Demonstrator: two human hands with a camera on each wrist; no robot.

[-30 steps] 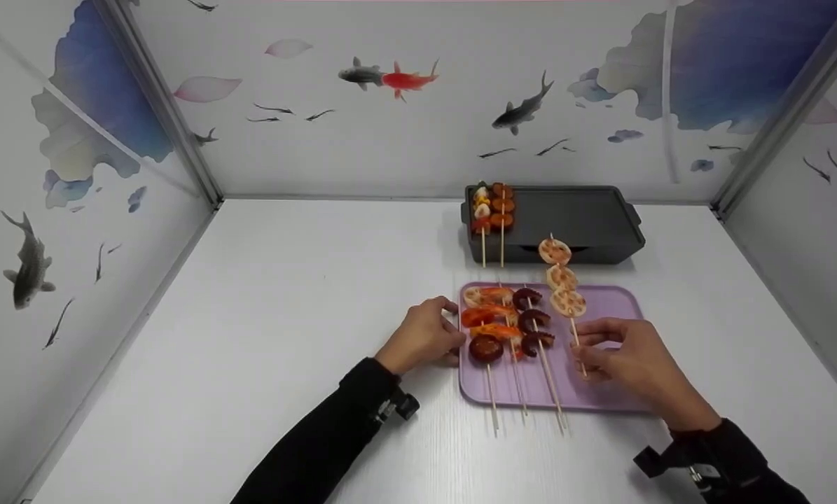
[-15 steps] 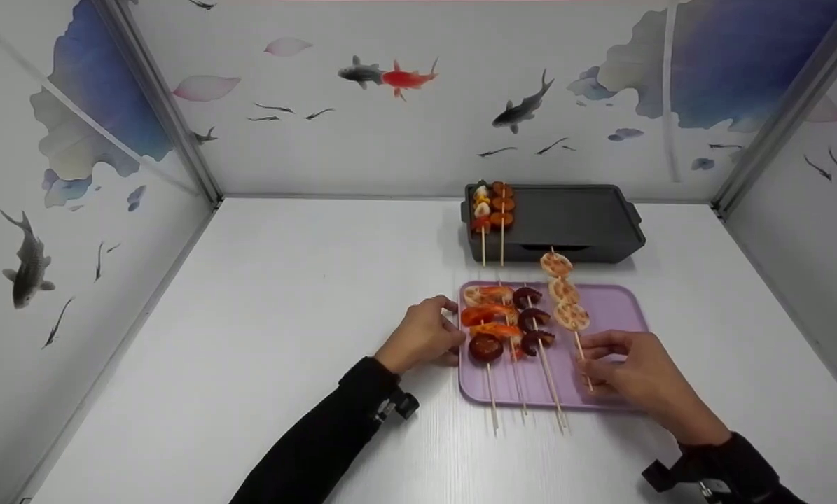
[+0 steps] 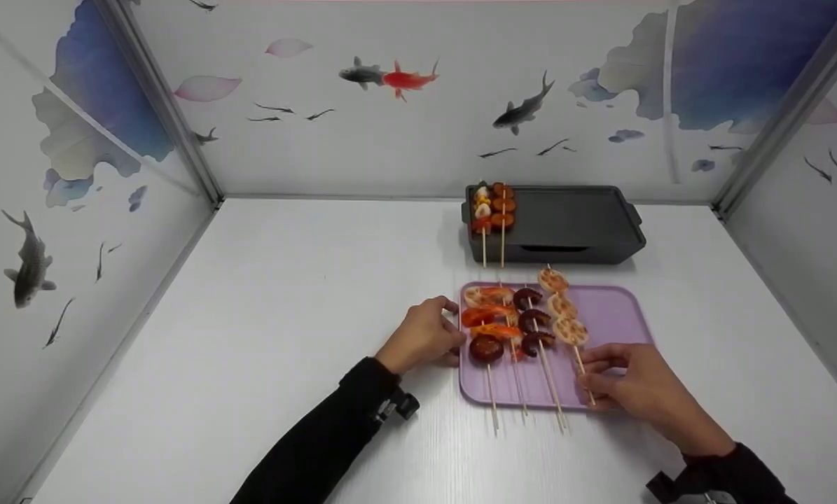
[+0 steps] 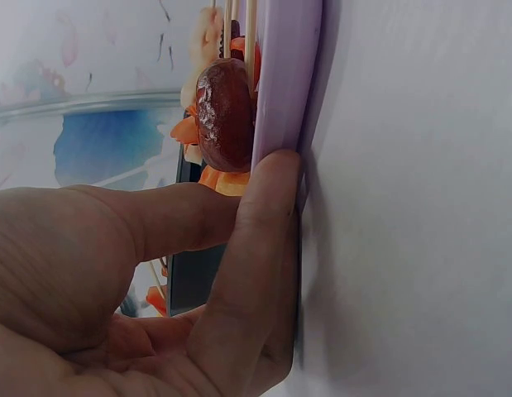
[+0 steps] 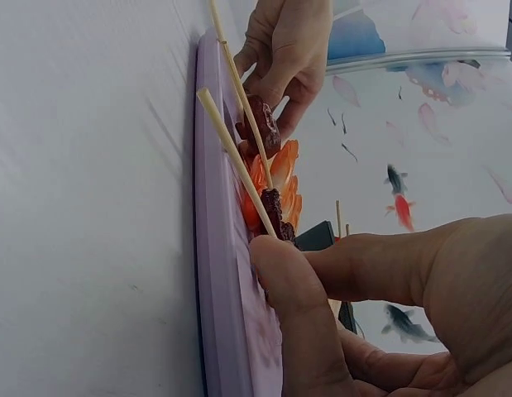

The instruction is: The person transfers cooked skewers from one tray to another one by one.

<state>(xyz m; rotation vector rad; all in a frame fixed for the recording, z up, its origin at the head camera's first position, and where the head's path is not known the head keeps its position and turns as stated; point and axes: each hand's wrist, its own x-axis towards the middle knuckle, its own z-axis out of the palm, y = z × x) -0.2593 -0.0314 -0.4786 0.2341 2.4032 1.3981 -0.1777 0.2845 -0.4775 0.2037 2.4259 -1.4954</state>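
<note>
In the head view my right hand [image 3: 632, 381] pinches the stick of a lotus root skewer [image 3: 571, 331], its several slices reaching forward over the right half of the purple tray [image 3: 618, 315]. The stick's end [image 5: 235, 157] juts from between thumb and finger in the right wrist view. My left hand [image 3: 422, 334] grips the tray's left edge; a fingertip presses on the rim [image 4: 289, 91] in the left wrist view. On the tray lie an octopus skewer [image 3: 534, 322], a shrimp skewer [image 3: 499, 330] and, at far left, a skewer with a round brown piece [image 3: 486, 348].
Behind the tray stands a black grill [image 3: 565, 217]. A carrot-like orange skewer [image 3: 503, 205] and a mixed vegetable skewer [image 3: 482, 208] lie on its left end, sticks over the front edge. Walls with painted fish enclose the white table [image 3: 306, 294].
My right hand has drawn the lotus root skewer back toward me and lower over the tray, from near the grill's front. The left hand stays at the tray edge.
</note>
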